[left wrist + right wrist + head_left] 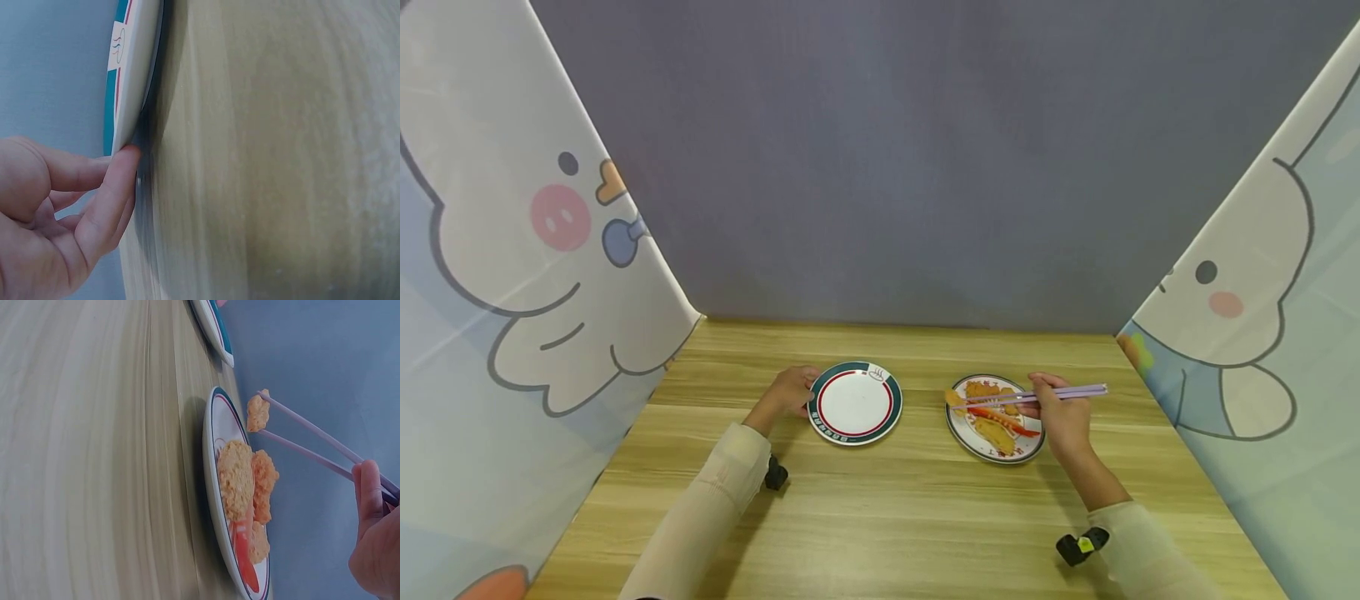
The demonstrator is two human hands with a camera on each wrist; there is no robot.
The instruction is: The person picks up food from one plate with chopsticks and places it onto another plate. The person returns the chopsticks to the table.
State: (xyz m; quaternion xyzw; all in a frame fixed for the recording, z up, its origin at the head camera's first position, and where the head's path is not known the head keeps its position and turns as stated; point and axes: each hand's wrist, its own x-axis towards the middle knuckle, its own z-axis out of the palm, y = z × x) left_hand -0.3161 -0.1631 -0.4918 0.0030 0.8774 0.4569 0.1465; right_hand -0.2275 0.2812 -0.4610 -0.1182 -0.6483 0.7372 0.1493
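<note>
My left hand [793, 389] pinches the left rim of a white plate [857, 403] with a green border and a red ring. In the left wrist view the plate's rim [128, 119] lies between thumb and fingertips. On the right, my right hand [1062, 417] holds a pair of light purple chopsticks [1078, 390]. Between their tips is a golden fried piece of food [257, 412], raised over the left edge of a second plate [957, 432]. That plate carries several fried pieces [995, 435] and a long red-orange piece [244, 556].
Both plates stand on a wood-grain table [880, 517], with a gap between them. A grey panel [880, 167] rises behind the table's far edge. Printed cartoon panels flank it on the left [512, 250] and right [1240, 333].
</note>
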